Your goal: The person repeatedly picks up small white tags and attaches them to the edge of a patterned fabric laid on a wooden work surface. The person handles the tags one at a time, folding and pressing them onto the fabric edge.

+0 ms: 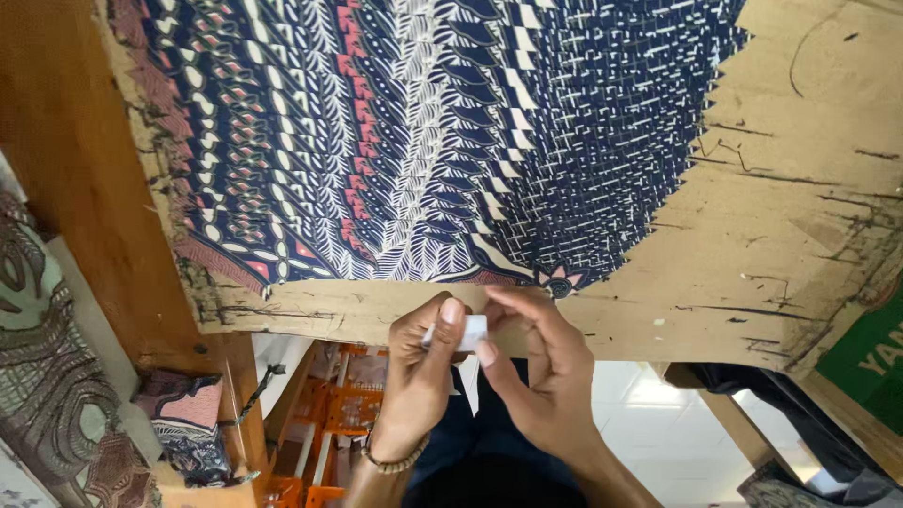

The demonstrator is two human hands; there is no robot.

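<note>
Both hands pinching small white chalk block, flat, pale, rectangular

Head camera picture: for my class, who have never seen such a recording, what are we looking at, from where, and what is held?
The camera sits on a person's head and looks down at their own two bare hands. The left hand, wearing a bead bracelet, and the right hand together pinch a small white block, possibly chalk. Beyond them lies a worn brown cardboard sheet on a wooden table. A dark blue patterned cloth is spread on it. More patterned fabric lies at the left.
</note>
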